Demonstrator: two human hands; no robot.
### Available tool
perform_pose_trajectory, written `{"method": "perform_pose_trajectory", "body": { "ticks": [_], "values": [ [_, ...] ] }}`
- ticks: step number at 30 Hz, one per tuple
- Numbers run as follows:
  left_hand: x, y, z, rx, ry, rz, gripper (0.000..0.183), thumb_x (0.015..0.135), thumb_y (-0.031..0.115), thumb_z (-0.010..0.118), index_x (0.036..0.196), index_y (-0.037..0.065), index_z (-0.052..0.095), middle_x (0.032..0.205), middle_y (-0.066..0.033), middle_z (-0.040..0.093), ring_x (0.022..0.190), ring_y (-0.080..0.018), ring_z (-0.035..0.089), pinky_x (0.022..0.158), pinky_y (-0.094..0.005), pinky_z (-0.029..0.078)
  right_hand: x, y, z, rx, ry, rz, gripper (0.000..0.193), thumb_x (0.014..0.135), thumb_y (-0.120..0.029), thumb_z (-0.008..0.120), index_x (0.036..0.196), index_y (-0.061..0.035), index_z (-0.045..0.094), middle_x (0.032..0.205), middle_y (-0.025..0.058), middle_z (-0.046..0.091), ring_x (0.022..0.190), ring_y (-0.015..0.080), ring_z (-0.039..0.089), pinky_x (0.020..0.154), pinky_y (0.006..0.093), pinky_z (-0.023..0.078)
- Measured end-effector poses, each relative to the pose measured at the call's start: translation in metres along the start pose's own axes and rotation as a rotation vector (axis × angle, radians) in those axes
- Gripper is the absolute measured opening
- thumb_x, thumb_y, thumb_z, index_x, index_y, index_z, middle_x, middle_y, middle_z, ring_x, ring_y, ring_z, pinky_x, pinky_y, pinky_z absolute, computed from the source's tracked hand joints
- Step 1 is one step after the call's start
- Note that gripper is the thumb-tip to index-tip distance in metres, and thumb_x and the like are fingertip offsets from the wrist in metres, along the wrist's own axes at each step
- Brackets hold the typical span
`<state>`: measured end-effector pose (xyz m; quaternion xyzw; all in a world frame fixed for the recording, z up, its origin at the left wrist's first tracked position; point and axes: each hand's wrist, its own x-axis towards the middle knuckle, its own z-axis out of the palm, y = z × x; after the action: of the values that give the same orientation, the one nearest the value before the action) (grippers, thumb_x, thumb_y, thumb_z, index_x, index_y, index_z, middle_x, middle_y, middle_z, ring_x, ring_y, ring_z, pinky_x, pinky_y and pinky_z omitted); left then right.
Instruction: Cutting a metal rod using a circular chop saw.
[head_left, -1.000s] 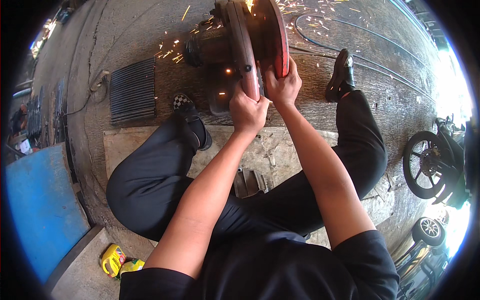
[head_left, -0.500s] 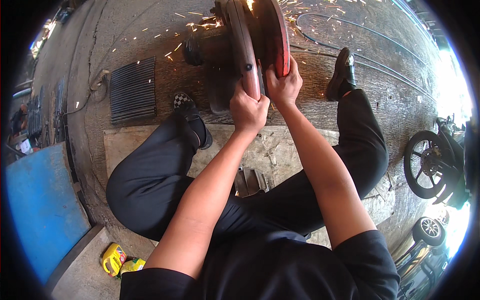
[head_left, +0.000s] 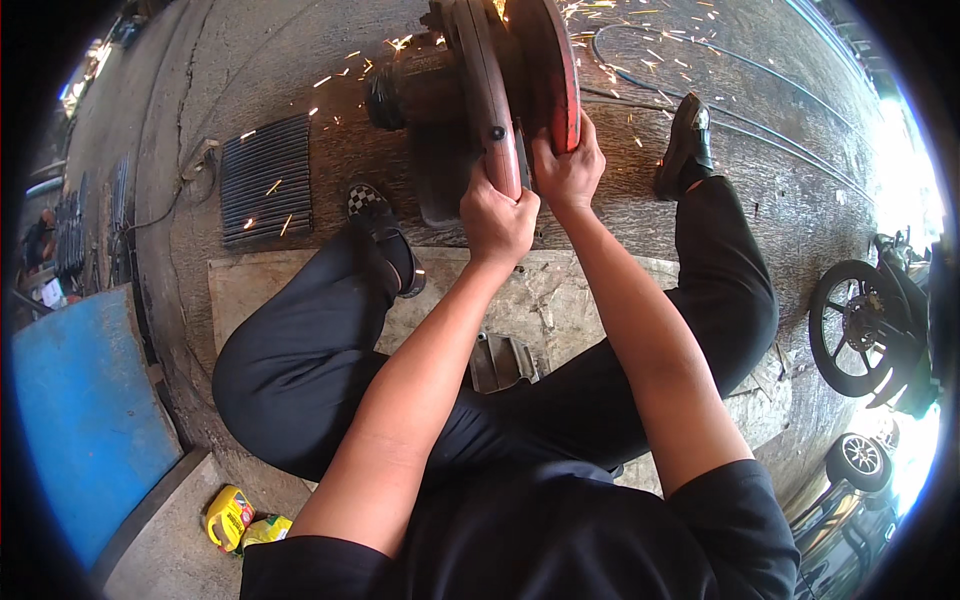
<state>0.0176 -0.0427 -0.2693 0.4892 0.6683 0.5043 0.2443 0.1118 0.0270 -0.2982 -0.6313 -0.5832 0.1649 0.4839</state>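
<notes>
A cut-off saw (head_left: 480, 80) with a motor on its left stands in front of me, throwing sparks at its far side. My left hand (head_left: 497, 220) is wrapped round the end of its reddish-brown handle. My right hand (head_left: 570, 168) is closed on the lower edge of its red blade guard (head_left: 565, 100), thumb on the near side and fingers behind. What the blade touches is hidden by the saw.
Dark rods (head_left: 265, 180) lie side by side on the floor left of the saw. A cable (head_left: 690, 110) loops on the right. Between my legs is a metal part (head_left: 500, 362) on a pale sheet (head_left: 560, 290). A motorcycle wheel (head_left: 855, 325) stands at right, yellow packs (head_left: 228, 515) lower left.
Sparks have shifted, with some now over the rods and near my left shoe. Both hands keep their grip, and the saw shows hardly any movement.
</notes>
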Motion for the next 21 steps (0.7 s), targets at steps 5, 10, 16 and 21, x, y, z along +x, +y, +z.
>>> {"method": "perform_pose_trajectory", "body": {
  "ticks": [5, 10, 16, 21],
  "values": [
    [0.0003, 0.0029, 0.0006, 0.01, -0.009, -0.005, 0.047, 0.07, 0.005, 0.065, 0.115, -0.002, 0.056, 0.094, -0.0238, 0.067, 0.088, -0.0437, 0.066, 0.078, -0.0484, 0.053, 0.0004, 0.0048, 0.0016, -0.016, 0.027, -0.018, 0.053, 0.073, -0.02, 0.072, 0.12, -0.0017, 0.058, 0.104, 0.0197, 0.067, 0.095, 0.0372, 0.066, 0.083, 0.0428, 0.053],
    [0.0, 0.0045, -0.0012, 0.024, -0.01, -0.017, 0.047, 0.07, 0.005, 0.065, 0.116, -0.001, 0.056, 0.094, -0.0236, 0.067, 0.089, -0.0436, 0.065, 0.079, -0.0486, 0.053, -0.0006, 0.0038, 0.0017, -0.019, 0.028, -0.018, 0.053, 0.073, -0.02, 0.072, 0.12, -0.0018, 0.058, 0.105, 0.0194, 0.067, 0.095, 0.0367, 0.066, 0.083, 0.0424, 0.053],
    [-0.0014, 0.0027, 0.0005, 0.022, -0.005, -0.023, 0.047, 0.07, 0.005, 0.065, 0.116, -0.001, 0.056, 0.095, -0.0236, 0.066, 0.09, -0.0435, 0.065, 0.079, -0.0484, 0.053, -0.0014, 0.0046, 0.0016, -0.03, 0.027, 0.004, 0.053, 0.073, -0.021, 0.072, 0.121, -0.0025, 0.058, 0.105, 0.0183, 0.068, 0.095, 0.036, 0.067, 0.083, 0.042, 0.053],
    [-0.0014, 0.0052, -0.001, 0.006, -0.021, -0.031, 0.048, 0.07, 0.005, 0.065, 0.116, -0.001, 0.056, 0.095, -0.0231, 0.067, 0.089, -0.0429, 0.066, 0.079, -0.048, 0.053, -0.0027, 0.0036, 0.0017, -0.021, 0.032, 0.01, 0.054, 0.073, -0.022, 0.071, 0.122, -0.0036, 0.058, 0.103, 0.0187, 0.068, 0.094, 0.0361, 0.067, 0.083, 0.0422, 0.053]
  ]
}}
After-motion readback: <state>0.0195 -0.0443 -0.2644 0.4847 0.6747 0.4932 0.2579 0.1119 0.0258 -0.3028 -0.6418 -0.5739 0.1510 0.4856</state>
